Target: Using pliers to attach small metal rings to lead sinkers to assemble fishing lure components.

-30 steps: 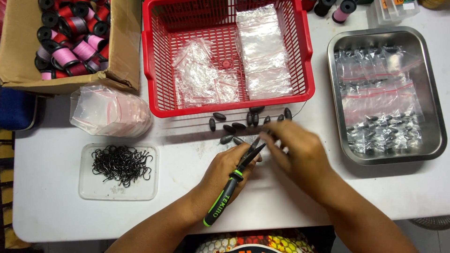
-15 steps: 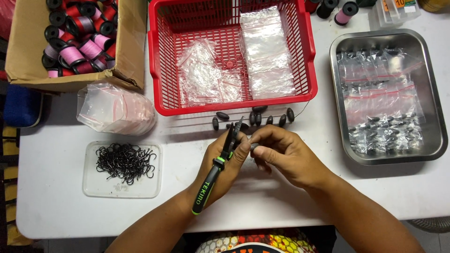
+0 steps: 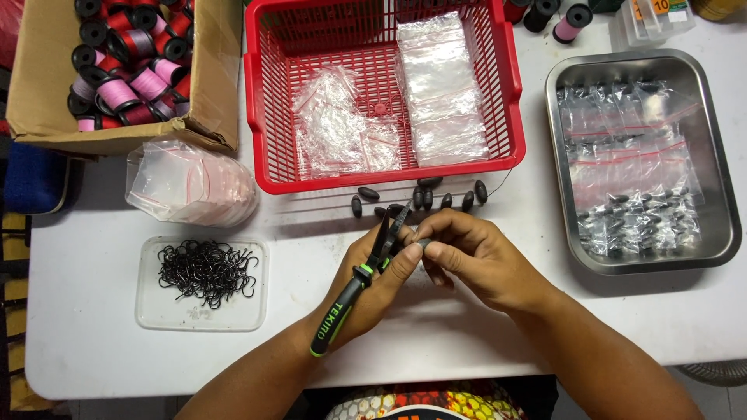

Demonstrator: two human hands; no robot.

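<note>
Just below the red basket [image 3: 264,117] of clear bags, which sits on the white table [image 3: 93,358], both hands meet. Nearer that basket's front wall lie loose dark oval weights [image 3: 367,193], and below them the left hand [image 3: 372,289] is closed around black pliers [image 3: 366,268] with green-trimmed handles, while the right hand [image 3: 475,260] pinches a small dark weight [image 3: 424,244] at the plier tips.
</note>
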